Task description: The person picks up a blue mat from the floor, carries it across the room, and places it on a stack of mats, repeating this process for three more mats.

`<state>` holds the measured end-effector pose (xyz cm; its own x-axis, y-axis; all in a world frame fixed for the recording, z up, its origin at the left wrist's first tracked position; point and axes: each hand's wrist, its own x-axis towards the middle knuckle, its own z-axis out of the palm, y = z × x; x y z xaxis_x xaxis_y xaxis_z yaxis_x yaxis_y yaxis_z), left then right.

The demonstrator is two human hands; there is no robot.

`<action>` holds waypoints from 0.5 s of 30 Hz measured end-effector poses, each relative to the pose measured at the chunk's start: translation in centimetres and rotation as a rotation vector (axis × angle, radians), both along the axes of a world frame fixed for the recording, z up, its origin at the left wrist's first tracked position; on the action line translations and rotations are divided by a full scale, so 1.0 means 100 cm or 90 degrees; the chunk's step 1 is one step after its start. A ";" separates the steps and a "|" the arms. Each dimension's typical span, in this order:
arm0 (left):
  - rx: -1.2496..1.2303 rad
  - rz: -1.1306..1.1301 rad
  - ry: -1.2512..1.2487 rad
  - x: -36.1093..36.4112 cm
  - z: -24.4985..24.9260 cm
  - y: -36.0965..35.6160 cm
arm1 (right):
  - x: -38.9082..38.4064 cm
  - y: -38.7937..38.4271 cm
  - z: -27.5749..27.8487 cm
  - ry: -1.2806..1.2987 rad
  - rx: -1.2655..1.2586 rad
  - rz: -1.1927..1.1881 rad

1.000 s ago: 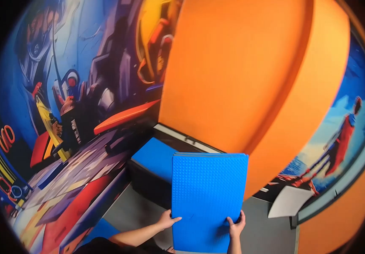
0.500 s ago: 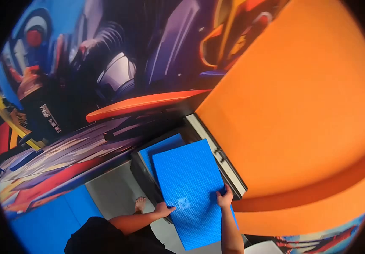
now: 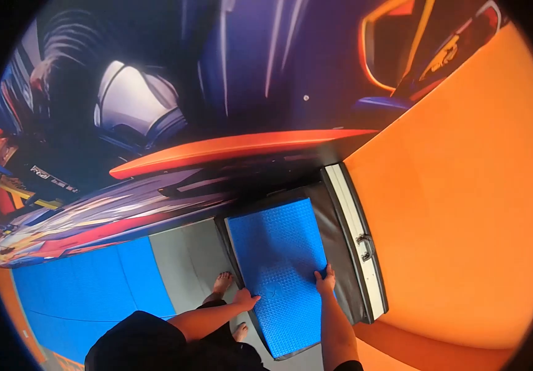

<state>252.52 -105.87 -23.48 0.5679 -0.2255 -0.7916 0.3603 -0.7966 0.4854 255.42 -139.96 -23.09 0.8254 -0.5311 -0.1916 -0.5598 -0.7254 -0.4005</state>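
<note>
A blue textured foam mat (image 3: 282, 253) lies between my hands, over a black padded case (image 3: 339, 247). My left hand (image 3: 246, 300) pinches the mat's left edge, thumb on top, near a small square mark on the surface. On the opposite long edge, my right hand (image 3: 325, 279) grips with its thumb on top and its other fingers at the side. The mat now hides the second blue piece seen under it earlier.
The case has a white side (image 3: 353, 235) with a handle (image 3: 365, 247). An orange wall (image 3: 458, 216) rises on the right, a printed mural wall (image 3: 229, 80) ahead. Blue floor mats (image 3: 99, 278) lie left of a grey floor strip (image 3: 186, 260). My bare feet (image 3: 222, 282) are beside the case.
The mat has come down onto the case and lined up with it, covering the other blue piece. Both hands keep their hold on its edges. The view has shifted.
</note>
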 end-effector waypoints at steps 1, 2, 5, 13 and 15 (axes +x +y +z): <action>0.012 0.000 0.001 -0.002 0.002 0.000 | 0.001 -0.002 0.006 -0.008 0.045 0.004; 0.023 0.046 -0.017 -0.003 0.003 -0.005 | 0.002 -0.004 0.013 -0.017 0.088 0.009; 0.093 0.083 -0.137 -0.019 -0.002 -0.016 | 0.010 -0.008 0.014 -0.013 0.098 0.003; -0.146 0.311 -0.063 -0.065 -0.069 0.001 | 0.004 0.002 0.043 -0.027 0.063 0.035; -0.118 0.327 -0.109 -0.090 -0.002 -0.014 | -0.009 0.024 0.061 -0.014 0.061 0.036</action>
